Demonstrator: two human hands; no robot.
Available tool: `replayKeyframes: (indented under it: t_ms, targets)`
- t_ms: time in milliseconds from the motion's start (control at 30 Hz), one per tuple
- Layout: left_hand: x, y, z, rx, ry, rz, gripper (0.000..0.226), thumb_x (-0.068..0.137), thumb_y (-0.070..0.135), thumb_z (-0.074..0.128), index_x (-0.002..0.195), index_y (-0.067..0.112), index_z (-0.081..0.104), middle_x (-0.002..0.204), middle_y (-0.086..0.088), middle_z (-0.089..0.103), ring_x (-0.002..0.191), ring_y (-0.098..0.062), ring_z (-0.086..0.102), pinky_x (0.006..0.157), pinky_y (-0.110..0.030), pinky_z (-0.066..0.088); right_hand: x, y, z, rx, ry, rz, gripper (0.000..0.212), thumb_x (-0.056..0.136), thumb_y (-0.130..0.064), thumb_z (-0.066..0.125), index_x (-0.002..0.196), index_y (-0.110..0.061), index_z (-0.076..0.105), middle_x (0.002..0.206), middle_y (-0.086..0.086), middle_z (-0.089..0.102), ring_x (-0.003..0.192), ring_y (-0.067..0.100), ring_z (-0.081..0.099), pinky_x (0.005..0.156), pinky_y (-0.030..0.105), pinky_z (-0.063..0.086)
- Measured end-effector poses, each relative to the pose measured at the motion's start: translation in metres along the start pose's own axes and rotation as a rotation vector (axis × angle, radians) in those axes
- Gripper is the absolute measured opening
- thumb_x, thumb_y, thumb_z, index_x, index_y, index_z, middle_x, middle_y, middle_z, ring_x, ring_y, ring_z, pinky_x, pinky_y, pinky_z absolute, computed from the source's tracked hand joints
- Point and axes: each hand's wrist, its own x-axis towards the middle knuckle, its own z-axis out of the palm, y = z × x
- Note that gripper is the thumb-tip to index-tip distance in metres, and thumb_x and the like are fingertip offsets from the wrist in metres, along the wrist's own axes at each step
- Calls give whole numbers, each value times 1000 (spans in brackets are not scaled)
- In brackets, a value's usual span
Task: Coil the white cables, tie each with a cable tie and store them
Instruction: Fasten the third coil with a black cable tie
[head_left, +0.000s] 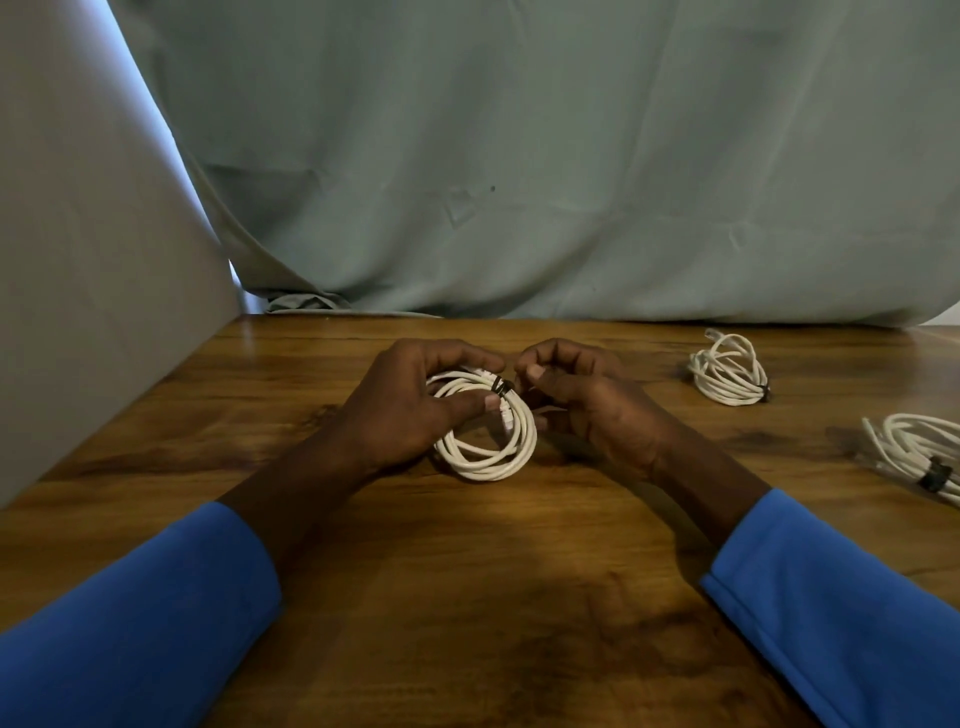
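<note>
While the left hand (410, 410) clamps a white coiled cable (488, 431) at table (467, 597) centre, thumb on top and fingers curled round its 12 o'clock rim, the right hand (587, 405) sits at the coil's 3 o'clock, fingertips pinched on the black cable tie (501, 386) wrapped at the coil's 1 o'clock. Two more tied coils lie apart: one (730, 376) at 2 o'clock, another (919, 457) at 3 o'clock, cut by the frame edge. Blue sleeves (130, 623) low; grey-green cloth (519, 156) behind.
</note>
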Motion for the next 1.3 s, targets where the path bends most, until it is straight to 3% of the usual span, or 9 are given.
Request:
replayKeyframes:
  t_ms: [133,233,433,567,667,867,967,1133,1300]
  targets:
    - [-1,2,-1,16,1,16,33,85,11,84,115,24,78,106,9,80,100,-9,76,94,-46,61,-3,5,-1,-382,37,-220,11,95,-11,73,104,-17,74,96,0,76,93,20,73,81,37,62]
    - [-1,1,-1,21,23,21,31,84,15,85,113,25,78,107,10,80,102,-8,75,95,-45,60,-3,8,3,-534,53,-372,14,89,-20,80,104,-19,77,102,-3,76,94,16,73,80,36,62]
    - [0,2,1,106,51,30,34,83,18,87,114,28,78,104,14,79,97,-3,75,91,-41,61,1,8,6,-726,151,-397,11,94,-17,73,90,-27,74,90,-10,74,85,9,71,72,37,59]
    - [2,4,3,123,92,52,32,82,16,87,111,27,78,103,13,79,95,-4,75,90,-43,61,1,4,4,-485,180,-234,10,96,-8,71,89,-13,76,86,8,78,82,26,75,76,43,62]
    - [2,4,6,132,91,57,30,82,16,87,109,28,79,101,14,79,93,-3,75,89,-43,61,-2,4,6,-277,204,-90,9,98,-7,69,94,-3,75,88,21,77,74,27,71,67,38,60]
    - [-4,0,10,77,118,37,30,82,15,87,110,27,79,104,14,79,97,-4,74,92,-41,60,-9,-1,-1,24,178,113,25,103,-16,61,116,5,65,90,17,72,60,17,68,49,24,54]
    - [-2,0,11,67,119,39,30,83,15,86,109,28,79,103,14,79,97,-5,74,92,-42,60,-8,-1,4,0,132,50,28,100,-24,66,123,-7,68,100,16,76,73,22,72,57,29,57]
    - [-1,1,15,55,138,30,26,83,18,87,107,25,79,101,13,79,96,-3,74,91,-37,60,-9,4,8,-125,124,-81,33,92,-7,75,124,-8,69,105,28,75,94,47,73,85,57,59]
    - [-5,11,29,43,145,42,25,83,19,87,106,24,77,97,12,79,91,-3,74,84,-32,60,-22,7,5,8,209,-99,24,90,-1,75,114,1,73,106,29,75,91,38,71,89,55,58]
